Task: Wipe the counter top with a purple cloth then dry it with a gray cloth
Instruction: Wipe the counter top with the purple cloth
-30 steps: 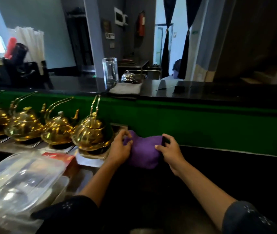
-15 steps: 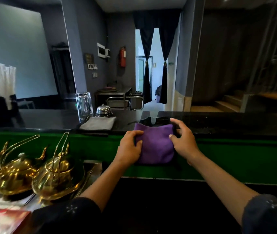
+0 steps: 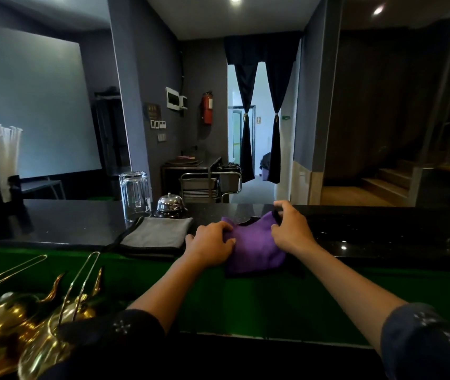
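since the earlier frame both hands have carried the purple cloth [image 3: 254,244] up from the green front panel [image 3: 245,303] onto the black surface [image 3: 382,229], and the view has tilted up with them. now the cloth lies bunched at the near edge, its lower part still hanging over the edge against the green.

the left hand [image 3: 210,245] has its fingers curled over the cloth's left side, gripping it. the right hand [image 3: 291,229] pinches the cloth's far right corner between thumb and fingers, lifted a little off the surface. so each grip has hold of the cloth, one at each end, and neither is open.

the relation that matters: the cloth runs left to right between the two hands, and the long bare stretch of surface runs away to the right. the right hand is the nearer to that stretch, so a wipe would probably start that way.

to the left, just beside the left hand, lies the gray cloth [image 3: 158,234], folded flat and apart from the purple one. behind it stand a bell [image 3: 169,204] and an upturned glass [image 3: 135,194]. these would block a leftward wipe unless moved. gold teapots [image 3: 13,333] sit below on the left, clear of the surface.

drying has not begun.
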`<state>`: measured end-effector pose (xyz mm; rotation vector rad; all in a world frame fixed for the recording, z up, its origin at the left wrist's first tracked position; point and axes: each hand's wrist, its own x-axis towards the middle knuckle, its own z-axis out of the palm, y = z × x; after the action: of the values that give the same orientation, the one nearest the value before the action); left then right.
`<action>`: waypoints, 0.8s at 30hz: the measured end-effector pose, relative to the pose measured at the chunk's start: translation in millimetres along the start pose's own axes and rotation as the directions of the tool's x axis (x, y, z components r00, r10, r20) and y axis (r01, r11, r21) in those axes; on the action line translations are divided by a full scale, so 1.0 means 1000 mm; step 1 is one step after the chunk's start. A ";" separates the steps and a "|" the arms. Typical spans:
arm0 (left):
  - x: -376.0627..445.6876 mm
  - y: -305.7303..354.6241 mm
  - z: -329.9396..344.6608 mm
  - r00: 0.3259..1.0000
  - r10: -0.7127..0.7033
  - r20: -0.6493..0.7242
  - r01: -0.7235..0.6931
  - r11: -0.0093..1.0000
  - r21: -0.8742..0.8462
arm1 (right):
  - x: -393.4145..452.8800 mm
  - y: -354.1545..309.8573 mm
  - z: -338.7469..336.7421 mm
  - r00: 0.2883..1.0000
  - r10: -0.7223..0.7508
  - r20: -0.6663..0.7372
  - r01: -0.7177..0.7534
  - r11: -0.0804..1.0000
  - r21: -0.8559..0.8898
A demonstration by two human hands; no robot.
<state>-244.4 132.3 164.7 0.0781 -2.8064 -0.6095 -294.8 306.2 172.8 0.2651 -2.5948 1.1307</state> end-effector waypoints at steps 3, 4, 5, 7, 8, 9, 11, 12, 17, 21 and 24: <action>0.007 -0.014 -0.008 0.997 0.050 -0.066 -0.044 0.995 0.086 | -0.010 -0.007 0.004 0.960 -0.277 0.030 0.277 0.939 -0.205; 0.010 -0.022 -0.012 0.994 0.058 -0.089 -0.048 0.992 0.114 | -0.014 -0.011 0.006 0.934 -0.341 0.104 0.356 0.904 -0.239; 0.015 -0.030 -0.016 0.994 0.062 -0.091 -0.047 0.986 0.160 | -0.018 -0.015 0.009 0.911 -0.354 0.211 0.402 0.875 -0.270; 0.024 -0.049 -0.024 0.998 0.055 -0.039 -0.043 0.963 0.265 | -0.021 -0.020 0.019 0.859 -0.249 0.447 0.418 0.844 -0.334; 0.029 -0.058 -0.026 0.999 0.048 -0.002 -0.045 0.949 0.312 | -0.020 -0.022 0.026 0.830 -0.183 0.527 0.415 0.834 -0.364; 0.033 -0.065 -0.027 0.999 0.039 0.038 -0.050 0.934 0.353 | -0.017 -0.024 0.034 0.809 -0.139 0.570 0.414 0.825 -0.386; 0.041 -0.075 -0.025 0.994 0.020 0.112 -0.062 0.920 0.388 | -0.007 -0.034 0.050 0.795 -0.106 0.597 0.409 0.820 -0.400; 0.044 -0.077 -0.022 0.990 0.005 0.138 -0.057 0.926 0.373 | 0.000 -0.040 0.059 0.792 -0.090 0.604 0.402 0.822 -0.404; 0.049 -0.087 -0.014 0.988 -0.007 0.151 -0.045 0.942 0.334 | 0.031 -0.068 0.102 0.798 -0.011 0.603 0.357 0.815 -0.457; 0.053 -0.092 -0.016 0.981 -0.037 0.192 -0.028 0.946 0.323 | 0.048 -0.067 0.107 0.826 0.023 0.564 0.333 0.787 -0.519; 0.050 -0.091 -0.015 0.983 -0.034 0.183 -0.026 0.949 0.314 | 0.060 -0.044 0.089 0.859 0.075 0.506 0.258 0.790 -0.556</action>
<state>-289.4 37.6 152.4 0.0928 -3.0626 -0.1680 -356.4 207.9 166.2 0.5972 -3.1844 0.1215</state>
